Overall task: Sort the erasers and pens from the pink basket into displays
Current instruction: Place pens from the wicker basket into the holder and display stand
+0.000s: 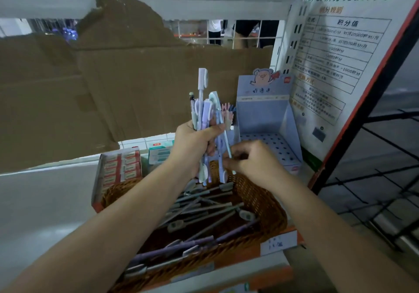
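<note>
Eraser tray (pixel 120 168), at ten o'clock of the basket (pixel 267 204): filled with red-and-white packs, nothing to flag.

My left hand (pixel 197 143) is wrapped round a bundle of pens (pixel 205 116), upright above the basket's twelve o'clock rim. The pens are pastel lilac, pale blue and white, with broad clip caps. They stand uneven, one white-capped pen well above the rest, and the lower ends splay below the fist.

Risk, in my judgement: the fist is full and the shafts look smooth. Drawing one out could loosen its neighbours and drop them among the loose pens (pixel 204 208) lying criss-crossed in the basket.

My right hand (pixel 251 161), at three o'clock of the bundle, pinches the lower end of a light-blue pen (pixel 226 146) in it.

Pen display (pixel 267 145), at one o'clock of the basket: punched holes, none filled that I can see. A pen entered at a slant may miss its hole or tip over.
</note>
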